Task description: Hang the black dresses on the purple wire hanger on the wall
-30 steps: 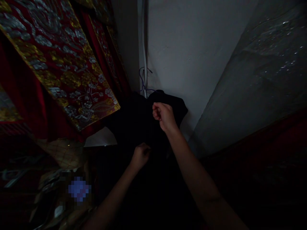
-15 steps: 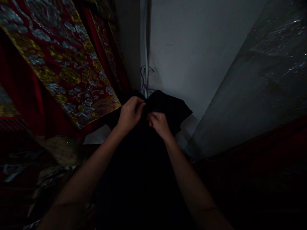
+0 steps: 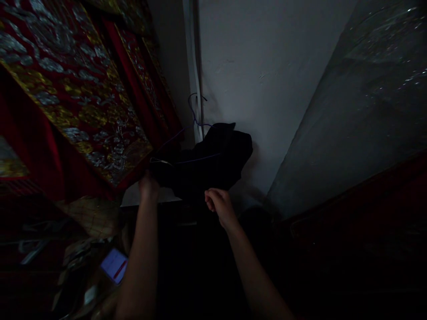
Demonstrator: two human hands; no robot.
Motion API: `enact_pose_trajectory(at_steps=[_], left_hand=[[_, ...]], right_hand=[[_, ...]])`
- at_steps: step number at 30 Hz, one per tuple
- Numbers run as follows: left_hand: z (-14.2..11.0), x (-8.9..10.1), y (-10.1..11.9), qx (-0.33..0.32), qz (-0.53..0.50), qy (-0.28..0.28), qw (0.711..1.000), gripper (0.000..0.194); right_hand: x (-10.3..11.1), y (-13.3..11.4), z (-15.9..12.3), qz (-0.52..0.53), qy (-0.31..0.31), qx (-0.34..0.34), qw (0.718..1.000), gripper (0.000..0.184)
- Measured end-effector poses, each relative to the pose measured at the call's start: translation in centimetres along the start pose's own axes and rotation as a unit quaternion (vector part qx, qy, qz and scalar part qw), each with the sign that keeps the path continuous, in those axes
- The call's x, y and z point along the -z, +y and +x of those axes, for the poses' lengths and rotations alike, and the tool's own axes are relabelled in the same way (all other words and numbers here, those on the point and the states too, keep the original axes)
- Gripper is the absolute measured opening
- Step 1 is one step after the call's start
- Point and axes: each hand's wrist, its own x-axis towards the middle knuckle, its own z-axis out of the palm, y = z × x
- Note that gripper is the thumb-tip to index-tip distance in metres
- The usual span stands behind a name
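A black garment hangs in dim light from a thin purple wire hanger, draped over the hanger's right side. On the left, the hanger's sloping arm shows bare. My right hand is closed on the garment's dark cloth, below its middle. My left hand, smeared by motion, is at the garment's left edge and appears closed on the cloth; its fingertips are hidden. Where the garment's lower part ends cannot be made out in the dark.
Red cloth panels with gold and silver embroidery hang at the left. A pale wall stands behind, with clear plastic sheeting at the right. A lit phone screen glows at lower left among clutter.
My left hand has moved left and down, and the garment has come off the hanger's left arm. My right hand has moved lower. The phone screen has come into view.
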Motion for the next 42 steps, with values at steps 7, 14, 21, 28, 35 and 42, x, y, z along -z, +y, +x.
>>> enact_pose_trajectory(at_steps=[7, 14, 21, 28, 35, 42], left_hand=[[-9.3, -1.3, -3.6, 0.157, -0.152, 0.146, 0.965, 0.031], [-11.7, -4.2, 1.2, 0.097, -0.228, 0.051, 0.968, 0.036], [-14.5, -7.1, 4.0, -0.09, 0.028, -0.072, 0.993, 0.02], [-14.0, -3.3, 1.3, -0.006, 0.176, -0.34, 0.924, 0.041], [-12.9, -1.1, 1.6, 0.009, 0.393, -0.471, 0.79, 0.045], [-5.7, 3.1, 4.3, 0.005, 0.484, -0.453, 0.749, 0.033]], right_hand=[[3.1, 1.2, -0.2, -0.01, 0.065, -0.008, 0.998, 0.03], [3.3, 2.7, -0.4, -0.104, 0.05, -0.001, 0.993, 0.042], [0.6, 0.4, -2.7, -0.138, -0.129, 0.131, 0.973, 0.027], [2.3, -4.3, 2.4, -0.16, -0.048, 0.228, 0.959, 0.026], [3.8, -5.1, 12.5, -0.284, 0.009, 0.297, 0.912, 0.035], [7.2, -5.8, 12.0, -0.401, 0.016, 0.25, 0.881, 0.04]])
